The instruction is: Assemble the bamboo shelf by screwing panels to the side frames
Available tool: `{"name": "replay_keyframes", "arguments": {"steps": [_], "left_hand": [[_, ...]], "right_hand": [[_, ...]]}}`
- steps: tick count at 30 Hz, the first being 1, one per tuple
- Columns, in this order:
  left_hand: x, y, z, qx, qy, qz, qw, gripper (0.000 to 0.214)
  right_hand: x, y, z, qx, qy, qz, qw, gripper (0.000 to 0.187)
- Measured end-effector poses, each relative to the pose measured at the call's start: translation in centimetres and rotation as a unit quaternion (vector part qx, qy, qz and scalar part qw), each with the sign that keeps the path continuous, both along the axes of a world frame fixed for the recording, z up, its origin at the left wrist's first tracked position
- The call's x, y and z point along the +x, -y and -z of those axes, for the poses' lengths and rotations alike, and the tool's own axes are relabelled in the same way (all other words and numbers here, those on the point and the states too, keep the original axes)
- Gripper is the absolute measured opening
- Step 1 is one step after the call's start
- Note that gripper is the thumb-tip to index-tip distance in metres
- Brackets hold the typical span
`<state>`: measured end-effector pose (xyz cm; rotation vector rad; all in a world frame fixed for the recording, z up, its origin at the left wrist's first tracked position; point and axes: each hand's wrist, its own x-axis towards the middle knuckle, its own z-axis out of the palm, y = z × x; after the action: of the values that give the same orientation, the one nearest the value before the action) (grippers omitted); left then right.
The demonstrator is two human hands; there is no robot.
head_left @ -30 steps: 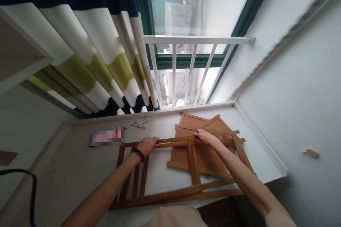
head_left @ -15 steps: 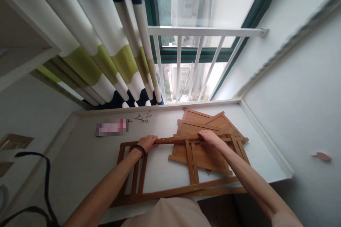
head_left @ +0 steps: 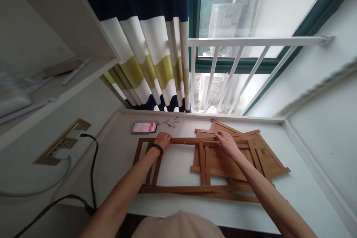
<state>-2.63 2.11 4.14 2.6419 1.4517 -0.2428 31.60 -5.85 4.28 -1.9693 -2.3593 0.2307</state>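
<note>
Gripping the far rail of the wooden frame, my left hand curls near its left end while my right hand pinches farther right, over wooden panels; the frame spreads toward me on the white surface, long axis left-to-right.

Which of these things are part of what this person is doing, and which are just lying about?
Seemingly part of it:
wooden frame, gripped by the left hand and right hand
wooden panels, beneath the frame
small dark pieces, perhaps fittings; too small to tell

Seemingly just there:
phone-like object, blurred out
black cable, plugged in
curtain
</note>
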Motion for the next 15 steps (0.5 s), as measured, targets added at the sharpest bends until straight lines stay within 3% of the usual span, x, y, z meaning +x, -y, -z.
{"name": "replay_keyframes", "arguments": {"steps": [7,11,15], "left_hand": [[1.0,4.6,0.7,0.044,0.054,-0.051,0.996,0.046],[-1.8,6.3,0.7,0.102,0.023,-0.201,0.974,0.045],[-5.8,6.9,0.9,0.038,-0.046,-0.307,0.95,0.054]], "right_hand": [[2.3,4.3,0.8,0.034,0.023,0.103,0.994,0.04],[5.4,7.9,1.8,0.094,0.085,0.245,0.961,0.055],[7.7,11.0,3.1,0.084,0.102,0.378,0.916,0.067]]}}
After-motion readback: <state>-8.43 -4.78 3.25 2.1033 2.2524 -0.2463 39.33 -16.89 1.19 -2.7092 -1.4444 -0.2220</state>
